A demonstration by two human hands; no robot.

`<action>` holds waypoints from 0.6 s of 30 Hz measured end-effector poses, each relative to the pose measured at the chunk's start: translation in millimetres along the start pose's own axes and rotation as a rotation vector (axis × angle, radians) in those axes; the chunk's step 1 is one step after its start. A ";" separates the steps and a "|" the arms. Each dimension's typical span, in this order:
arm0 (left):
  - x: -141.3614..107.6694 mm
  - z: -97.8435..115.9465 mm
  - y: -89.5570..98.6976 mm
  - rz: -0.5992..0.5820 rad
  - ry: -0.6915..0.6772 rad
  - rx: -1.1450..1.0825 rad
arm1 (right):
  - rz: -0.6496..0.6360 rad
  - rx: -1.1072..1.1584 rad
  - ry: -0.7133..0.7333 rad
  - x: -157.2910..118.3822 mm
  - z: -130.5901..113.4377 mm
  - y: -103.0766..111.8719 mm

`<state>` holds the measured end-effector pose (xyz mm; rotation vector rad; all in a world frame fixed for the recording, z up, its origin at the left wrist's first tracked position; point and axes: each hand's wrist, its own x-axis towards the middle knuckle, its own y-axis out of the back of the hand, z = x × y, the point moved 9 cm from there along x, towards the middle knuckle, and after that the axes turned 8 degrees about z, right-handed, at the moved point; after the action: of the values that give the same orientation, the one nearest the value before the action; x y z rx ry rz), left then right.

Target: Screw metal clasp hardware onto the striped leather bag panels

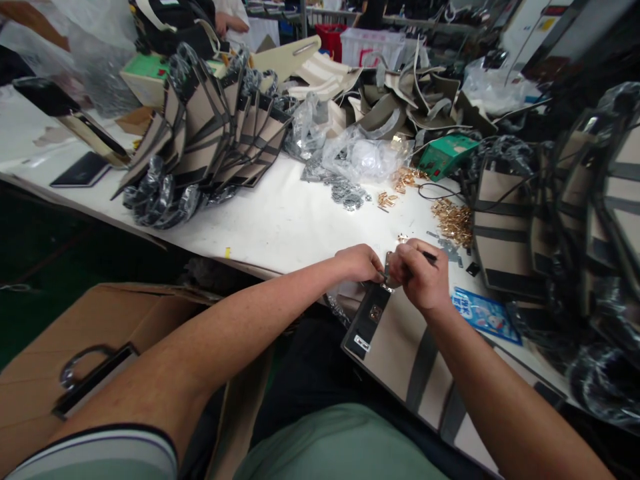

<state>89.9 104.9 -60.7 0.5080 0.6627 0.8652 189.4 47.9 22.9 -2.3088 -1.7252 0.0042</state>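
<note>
A beige panel [395,337] with dark bands and a black edge strip lies at the table's front edge, partly over my lap. Along its black strip sit a silver metal plate [362,343] and a small square fitting [375,313]. My left hand [361,263] is closed at the strip's far end, fingertips pinched beside a metal fitting [388,288]; what they pinch is too small to make out. Just right of it, my right hand [423,272] is wrapped round a slim tool with a black end [429,257]. Its tip is hidden.
Gold metal pieces [453,221] and grey metal plates [347,192] lie in piles beyond my hands. Stacked bag panels stand left [200,133] and right [515,227]. A green box [447,157], a blue packet [486,315] and an open carton [100,320] are around. A co-worker's arm [233,21] shows behind.
</note>
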 end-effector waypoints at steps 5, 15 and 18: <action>1.4 1.2 1.4 -0.031 0.008 0.023 | -0.036 0.095 0.073 -7.6 -7.5 -2.8; 4.8 -0.7 0.7 -0.030 0.025 0.029 | -0.012 -0.022 0.060 -5.8 10.8 8.6; 4.3 -1.0 -0.6 -0.037 0.032 0.039 | -0.036 -0.085 0.082 -6.2 8.0 5.9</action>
<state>91.5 108.3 -63.1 0.5156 0.7172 0.8281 191.9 42.1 13.0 -2.3021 -1.7583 -0.1712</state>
